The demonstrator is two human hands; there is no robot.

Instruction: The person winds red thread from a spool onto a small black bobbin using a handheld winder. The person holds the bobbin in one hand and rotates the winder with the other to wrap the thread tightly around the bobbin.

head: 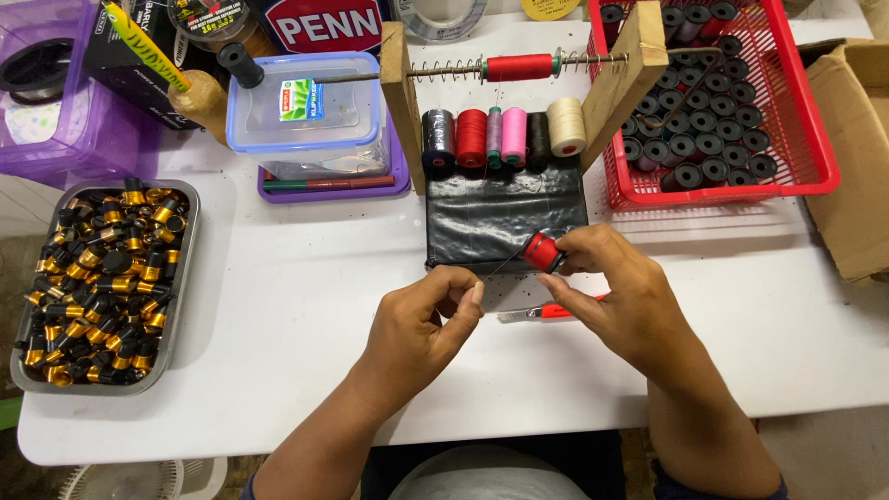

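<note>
Thread, thin and dark, runs taut between hands: right hand [616,296] pinches a small red-wound cylindrical bobbin [542,251], left hand [428,319] at eight o'clock nips the strand, above the smooth white tabletop [296,268].

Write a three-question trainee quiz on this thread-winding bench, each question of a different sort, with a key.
1. True or false: the right hand holds a small red-wound bobbin.
2. Multiple choice: what fills the metal tray on the left of the table? A) black and gold bobbins B) white buttons C) scissors
3. Fill in: the red basket at the far right holds mostly ____ spools.

Key
1. True. The left hand pinches near the thread that runs from it.
2. A
3. black
</note>
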